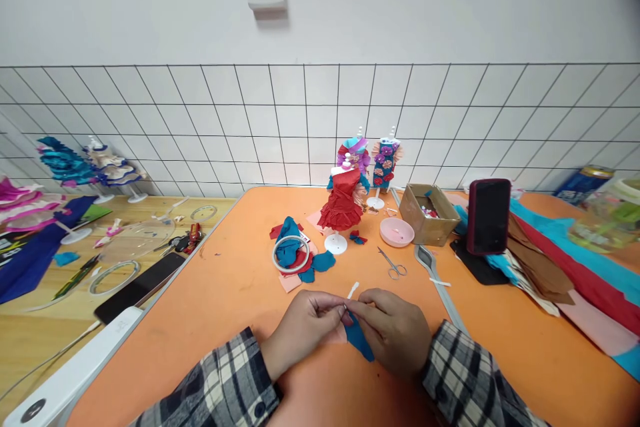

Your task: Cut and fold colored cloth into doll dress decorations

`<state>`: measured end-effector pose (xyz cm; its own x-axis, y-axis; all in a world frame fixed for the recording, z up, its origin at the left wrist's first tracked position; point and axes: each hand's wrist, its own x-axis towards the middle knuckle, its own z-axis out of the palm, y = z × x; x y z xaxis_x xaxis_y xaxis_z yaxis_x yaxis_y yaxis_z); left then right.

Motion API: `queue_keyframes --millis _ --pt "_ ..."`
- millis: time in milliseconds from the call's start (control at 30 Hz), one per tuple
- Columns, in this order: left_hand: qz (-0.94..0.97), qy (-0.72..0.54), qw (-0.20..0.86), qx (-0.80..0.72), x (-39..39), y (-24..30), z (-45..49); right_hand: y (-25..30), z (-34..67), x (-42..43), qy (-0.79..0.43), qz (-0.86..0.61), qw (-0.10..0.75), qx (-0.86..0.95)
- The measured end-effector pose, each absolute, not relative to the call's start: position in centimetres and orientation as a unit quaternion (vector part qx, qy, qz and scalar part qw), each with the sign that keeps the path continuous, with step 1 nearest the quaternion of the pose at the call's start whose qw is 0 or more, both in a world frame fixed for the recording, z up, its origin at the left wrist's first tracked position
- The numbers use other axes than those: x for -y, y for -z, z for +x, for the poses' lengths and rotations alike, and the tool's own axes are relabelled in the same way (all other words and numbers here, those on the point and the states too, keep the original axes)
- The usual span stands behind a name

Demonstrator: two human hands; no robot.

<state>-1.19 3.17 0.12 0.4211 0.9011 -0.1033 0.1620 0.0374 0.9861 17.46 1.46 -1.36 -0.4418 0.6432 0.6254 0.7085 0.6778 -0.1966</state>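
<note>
My left hand [303, 328] and my right hand [393, 327] meet low over the orange table [225, 307], fingers pinched together. Between them they hold a small blue piece of paper [359, 340] and a thin white strip [353, 291] that sticks up from the fingertips. Both sleeves are plaid. Beyond the hands stand a small mannequin in a red paper dress [343, 205], a roll of clear tape [291, 253] on blue and red scraps, and small scissors [394, 265].
A pink dish [397, 231], a cardboard box [429, 213], a dark phone on a stand [488, 215] and coloured paper sheets [565, 273] lie to the right. Two more dressed mannequins [373, 163] stand by the wire grid. Left wooden table holds other dresses [85, 167].
</note>
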Motion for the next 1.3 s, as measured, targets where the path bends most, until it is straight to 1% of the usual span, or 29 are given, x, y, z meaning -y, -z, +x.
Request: queue_keyframes --millis 233,433,533,633,767,1000,1200,1300 --pt "0.588 -0.323 0.597 -0.439 -3.3 0.1 -1.2 1.3 17.5 -1.4 0.059 -0.390 0.354 0.848" --pt "0.586 -0.322 0.602 -0.436 -3.2 0.7 -1.1 1.7 17.4 -1.5 -0.022 -0.427 0.373 0.823" --pt "0.581 -0.323 0.590 -0.459 -3.2 0.6 -1.1 1.5 17.4 -1.4 -0.046 -0.446 0.405 0.797" --pt "0.578 -0.323 0.578 -0.476 -3.3 0.4 -1.1 1.4 17.5 -1.2 -0.035 -0.442 0.429 0.787" --pt "0.585 -0.312 0.577 -0.477 -3.0 0.0 -1.0 1.6 17.3 -1.2 -0.025 -0.430 0.404 0.807" --pt "0.628 -0.315 0.541 -0.463 -2.6 -0.3 -0.9 1.9 17.1 -1.5 -0.063 -0.444 0.390 0.804" --pt "0.601 -0.329 0.535 -0.493 -2.3 0.3 -0.7 2.0 16.4 -1.1 -0.029 -0.444 0.382 0.810" --pt "0.615 -0.337 0.508 -0.500 -2.2 0.6 -0.6 1.9 15.8 -0.9 -0.020 -0.469 0.377 0.799"
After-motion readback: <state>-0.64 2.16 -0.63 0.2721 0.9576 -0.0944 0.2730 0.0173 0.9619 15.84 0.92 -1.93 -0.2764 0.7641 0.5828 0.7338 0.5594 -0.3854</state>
